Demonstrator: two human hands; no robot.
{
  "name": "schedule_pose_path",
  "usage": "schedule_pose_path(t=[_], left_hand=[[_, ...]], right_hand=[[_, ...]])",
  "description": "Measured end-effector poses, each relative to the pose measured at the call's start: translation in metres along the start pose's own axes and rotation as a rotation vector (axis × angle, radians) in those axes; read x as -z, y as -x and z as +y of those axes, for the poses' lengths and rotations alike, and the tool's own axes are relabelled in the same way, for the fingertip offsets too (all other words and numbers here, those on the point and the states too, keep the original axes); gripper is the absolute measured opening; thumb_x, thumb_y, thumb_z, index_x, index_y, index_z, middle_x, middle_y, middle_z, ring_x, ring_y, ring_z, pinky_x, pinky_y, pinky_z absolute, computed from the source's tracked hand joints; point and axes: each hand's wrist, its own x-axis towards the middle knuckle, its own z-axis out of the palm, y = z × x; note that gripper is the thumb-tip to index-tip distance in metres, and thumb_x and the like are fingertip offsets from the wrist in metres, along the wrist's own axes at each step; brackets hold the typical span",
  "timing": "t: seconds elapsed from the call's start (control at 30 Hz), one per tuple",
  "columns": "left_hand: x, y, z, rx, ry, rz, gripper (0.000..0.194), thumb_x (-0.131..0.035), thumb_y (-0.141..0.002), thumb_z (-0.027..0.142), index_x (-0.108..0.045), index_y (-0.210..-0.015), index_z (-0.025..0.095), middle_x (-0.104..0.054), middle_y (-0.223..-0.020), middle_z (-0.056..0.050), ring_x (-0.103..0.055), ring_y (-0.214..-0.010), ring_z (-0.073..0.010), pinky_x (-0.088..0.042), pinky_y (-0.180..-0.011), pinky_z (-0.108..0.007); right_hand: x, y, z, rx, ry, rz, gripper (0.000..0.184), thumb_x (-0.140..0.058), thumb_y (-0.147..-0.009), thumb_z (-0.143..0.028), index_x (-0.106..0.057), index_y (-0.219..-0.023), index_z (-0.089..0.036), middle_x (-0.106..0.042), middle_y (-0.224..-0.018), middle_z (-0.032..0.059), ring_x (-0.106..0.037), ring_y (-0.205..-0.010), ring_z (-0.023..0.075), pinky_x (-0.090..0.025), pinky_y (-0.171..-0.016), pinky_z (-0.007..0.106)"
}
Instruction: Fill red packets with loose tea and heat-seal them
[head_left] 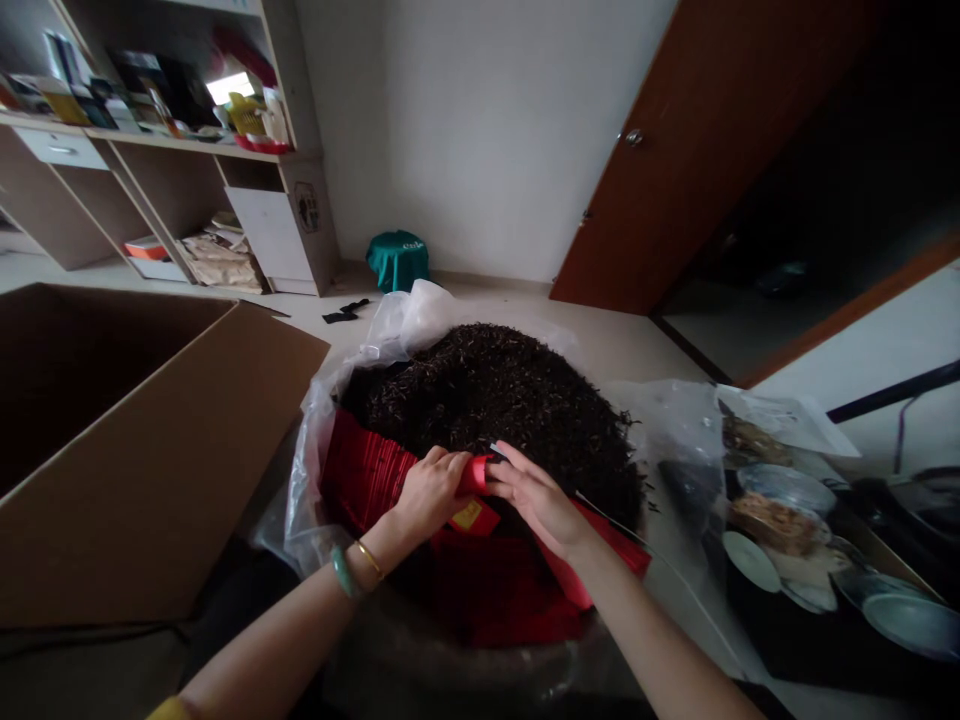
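While the left hand (429,490) clasps red paper (472,476), whether the right hand (541,502) grips is unclear; teal cloth (396,264) bears blurred lettering (412,244).

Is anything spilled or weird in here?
Maybe: a few dark shreds lie just right of the dark heap, apart from it, as if spilled. A black thing lies on the floor, as if dropped.

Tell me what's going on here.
A person is handling a small red packet above a heap of dark, loose shreds. The left hand grips the packet, and the right hand has its fingers at the packet's end; exactly what they grip is unclear. More red packets lie along the heap's near side, with clear plastic around its edge.
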Motion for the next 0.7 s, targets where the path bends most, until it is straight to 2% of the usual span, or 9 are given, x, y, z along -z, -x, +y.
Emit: schedule_pose_path(t=[0.1,0.2,0.27,0.33,0.43,0.53,0.6,0.7], left_hand=[[-0.001,0.001,0.000,0.000,0.021,-0.019,0.044,-0.072,-0.073,0.030,-0.055,-0.112,0.017,-0.068,-0.102,-0.008,-0.058,-0.093,-0.0239,-0.050,-0.075,-0.032],[-0.003,0.001,-0.001,-0.016,0.051,-0.022,0.044,-0.073,-0.072,0.031,-0.056,-0.109,0.016,-0.068,-0.100,-0.008,-0.058,-0.091,-0.0236,-0.050,-0.072,-0.032],[-0.005,0.002,-0.002,-0.039,0.083,-0.003,0.041,-0.073,-0.072,0.030,-0.057,-0.107,0.017,-0.069,-0.098,-0.007,-0.058,-0.090,-0.0226,-0.050,-0.073,-0.031],[-0.008,0.003,-0.002,-0.064,0.116,0.022,0.038,-0.073,-0.072,0.031,-0.059,-0.105,0.018,-0.069,-0.097,-0.007,-0.058,-0.089,-0.0215,-0.050,-0.073,-0.030],[-0.010,0.003,-0.004,-0.074,0.145,0.031,0.038,-0.074,-0.070,0.034,-0.061,-0.103,0.018,-0.069,-0.093,-0.006,-0.059,-0.088,-0.0211,-0.050,-0.073,-0.029],[-0.008,0.001,-0.007,-0.053,0.168,0.031,0.040,-0.075,-0.069,0.036,-0.062,-0.103,0.018,-0.069,-0.093,-0.006,-0.060,-0.087,-0.0205,-0.051,-0.073,-0.029],[-0.002,-0.001,-0.010,-0.011,0.180,0.060,0.043,-0.076,-0.068,0.037,-0.063,-0.104,0.018,-0.069,-0.092,-0.006,-0.061,-0.086,-0.0201,-0.052,-0.074,-0.030],[0.010,-0.005,-0.017,0.052,0.185,0.121,0.047,-0.079,-0.064,0.036,-0.064,-0.104,0.018,-0.069,-0.091,-0.006,-0.062,-0.083,-0.0201,-0.052,-0.074,-0.030]], right_hand=[[-0.001,-0.003,0.013,0.156,0.331,-0.001,0.089,-0.063,-0.076,-0.028,-0.012,-0.148,-0.016,-0.067,-0.100,0.0075,-0.062,-0.097,0.0199,-0.041,-0.098,0.040],[-0.002,-0.008,0.025,0.278,0.611,0.059,0.084,-0.059,-0.076,-0.019,-0.015,-0.148,-0.015,-0.063,-0.074,0.0010,-0.061,-0.076,0.0177,-0.048,-0.085,0.037],[-0.002,-0.010,0.030,0.313,0.635,0.065,0.078,-0.053,-0.079,-0.018,-0.016,-0.148,-0.015,-0.059,-0.067,-0.0012,-0.058,-0.067,0.0159,-0.050,-0.076,0.033],[0.000,-0.010,0.032,0.329,0.587,0.034,0.077,-0.051,-0.081,-0.019,-0.013,-0.148,-0.015,-0.060,-0.070,-0.0007,-0.059,-0.067,0.0151,-0.051,-0.074,0.031],[0.001,-0.006,0.028,0.344,0.538,-0.015,0.077,-0.051,-0.083,-0.023,-0.011,-0.148,-0.015,-0.063,-0.075,-0.0001,-0.062,-0.071,0.0152,-0.050,-0.081,0.034],[0.004,-0.001,0.013,0.375,0.542,-0.047,0.072,-0.056,-0.083,-0.029,-0.023,-0.145,-0.016,-0.065,-0.074,-0.0007,-0.063,-0.071,0.0159,-0.045,-0.094,0.040],[0.009,-0.004,-0.001,0.429,0.511,0.049,0.060,-0.056,-0.085,-0.035,-0.036,-0.139,-0.019,-0.067,-0.074,-0.0003,-0.064,-0.073,0.0171,-0.042,-0.098,0.043],[0.021,-0.026,-0.015,0.530,0.437,0.315,0.044,-0.046,-0.089,-0.039,-0.047,-0.130,-0.023,-0.069,-0.082,0.0035,-0.065,-0.083,0.0196,-0.046,-0.092,0.043]])
